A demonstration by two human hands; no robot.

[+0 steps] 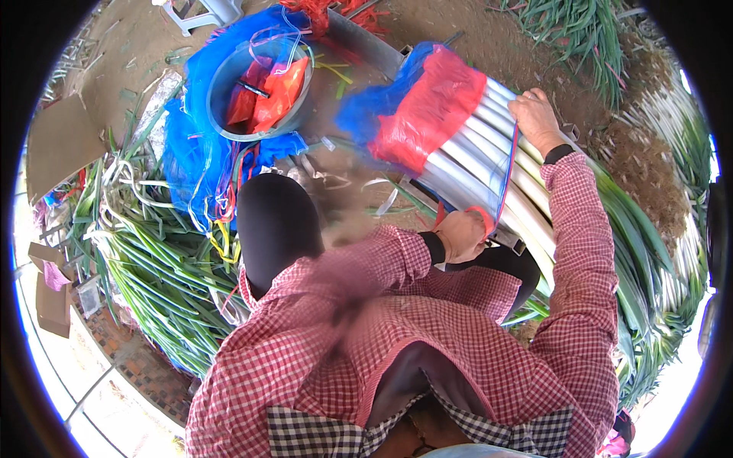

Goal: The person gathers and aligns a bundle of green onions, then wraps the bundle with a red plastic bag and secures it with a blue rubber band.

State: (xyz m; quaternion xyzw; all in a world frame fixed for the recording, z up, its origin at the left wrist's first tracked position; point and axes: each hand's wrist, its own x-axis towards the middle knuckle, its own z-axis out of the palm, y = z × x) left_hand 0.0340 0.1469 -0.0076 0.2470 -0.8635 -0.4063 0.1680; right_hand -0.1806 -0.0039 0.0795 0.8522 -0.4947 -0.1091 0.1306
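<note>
A thick bundle of long green onions (pixel 527 189) lies before me, white stalks toward the far left and green leaves toward the near right. Over its white end is a blue mesh bag (pixel 366 114) with a red plastic panel (pixel 429 109). My right hand (pixel 535 117) grips the bag's blue-and-red rim at the far side of the stalks. On the near side my left hand (pixel 461 235) is closed on the rim, with a red strip at its fingers. The metal stand (pixel 424 194) under the bundle is mostly hidden.
At the left, a grey bucket (pixel 215 114) holds red-orange plastic and a black marker pen (pixel 252 89), with blue netting (pixel 189 154) around it. More green onions (pixel 160 275) lie left; others (pixel 572 34) lie far right. A plastic stool (pixel 203 17) stands behind.
</note>
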